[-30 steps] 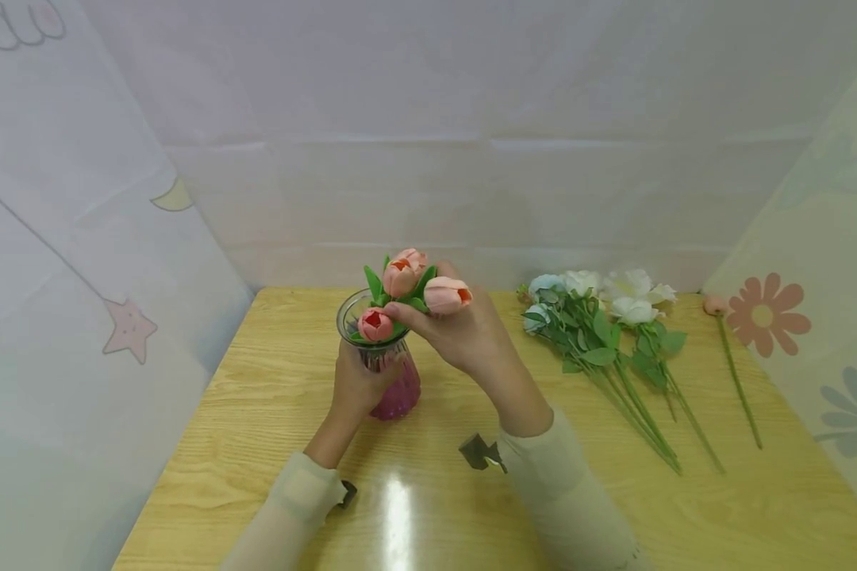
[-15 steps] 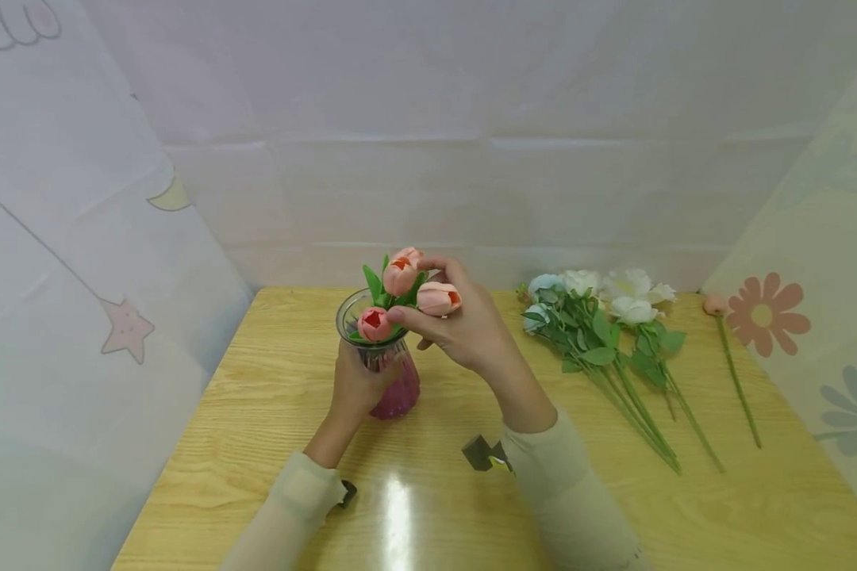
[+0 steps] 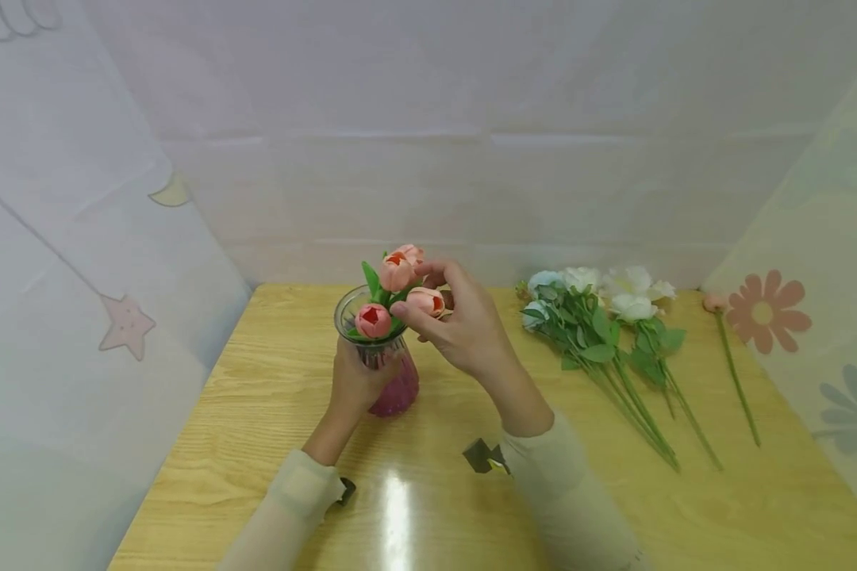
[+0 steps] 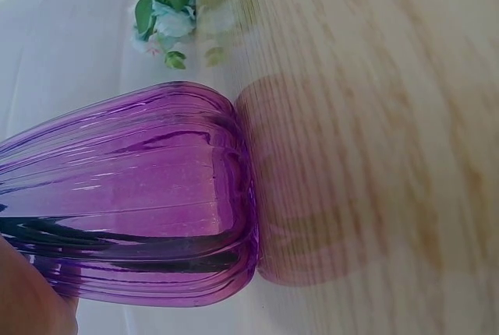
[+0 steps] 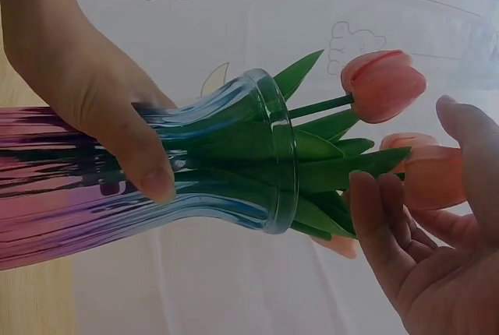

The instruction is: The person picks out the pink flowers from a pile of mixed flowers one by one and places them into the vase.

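Observation:
A ribbed glass vase point(image 3: 402, 390), pinkish purple below and bluish at the neck, stands upright on the table. My left hand point(image 3: 353, 381) grips it just under the flared rim, its thumb across the glass in the right wrist view. Several pink tulips with green leaves rise from the mouth, one tulip point(image 3: 374, 320) low at the front rim. On the right side my right hand point(image 3: 467, 325) curls thumb and fingers around another tulip point(image 5: 433, 183), the fingertips right at its bloom and a leaf. The purple base point(image 4: 179, 202) fills the left wrist view.
On the right of the wooden table point(image 3: 271, 381) lies a bunch of pale blue flowers point(image 3: 536, 315) and white flowers point(image 3: 632, 305) with long green stems. Farther right lies a single pink flower point(image 3: 716, 303). Printed cloth walls enclose the back and sides.
My right hand has moved slightly left, and the tulip at its fingers has shifted left, closer over the vase mouth. The left hand and the vase hold their place.

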A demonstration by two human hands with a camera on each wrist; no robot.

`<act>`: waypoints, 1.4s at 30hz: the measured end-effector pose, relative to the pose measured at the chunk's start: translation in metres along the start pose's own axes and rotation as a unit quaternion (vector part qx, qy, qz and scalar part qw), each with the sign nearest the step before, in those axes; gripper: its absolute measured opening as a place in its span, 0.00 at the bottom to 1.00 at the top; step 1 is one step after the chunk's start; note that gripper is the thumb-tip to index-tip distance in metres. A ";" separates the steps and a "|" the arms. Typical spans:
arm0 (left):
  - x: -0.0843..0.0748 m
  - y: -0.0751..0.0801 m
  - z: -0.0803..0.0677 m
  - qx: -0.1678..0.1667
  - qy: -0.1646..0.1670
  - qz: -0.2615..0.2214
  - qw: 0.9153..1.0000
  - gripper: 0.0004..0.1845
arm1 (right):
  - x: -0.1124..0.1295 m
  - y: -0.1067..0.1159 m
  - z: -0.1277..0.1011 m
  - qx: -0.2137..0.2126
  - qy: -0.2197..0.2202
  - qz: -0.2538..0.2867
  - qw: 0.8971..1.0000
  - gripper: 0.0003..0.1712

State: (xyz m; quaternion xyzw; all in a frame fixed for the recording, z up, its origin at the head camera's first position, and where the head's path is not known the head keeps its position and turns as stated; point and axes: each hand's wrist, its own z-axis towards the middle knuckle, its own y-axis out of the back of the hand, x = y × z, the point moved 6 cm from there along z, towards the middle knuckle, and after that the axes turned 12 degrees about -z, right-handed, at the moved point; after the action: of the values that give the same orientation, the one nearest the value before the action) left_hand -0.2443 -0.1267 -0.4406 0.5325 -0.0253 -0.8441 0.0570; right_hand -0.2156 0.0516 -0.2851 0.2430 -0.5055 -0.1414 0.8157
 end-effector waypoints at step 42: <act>-0.003 -0.002 -0.001 -0.010 -0.004 -0.018 1.000 0.43 | -0.144 0.131 -0.112 -0.042 -0.181 -0.198 0.962 0.40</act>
State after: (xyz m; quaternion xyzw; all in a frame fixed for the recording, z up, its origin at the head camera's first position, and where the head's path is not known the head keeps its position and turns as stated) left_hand -0.2423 -0.1243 -0.4389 0.5285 -0.0075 -0.8475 0.0476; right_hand -0.1822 0.2590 -0.3648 0.2743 -0.5798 -0.3628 0.6760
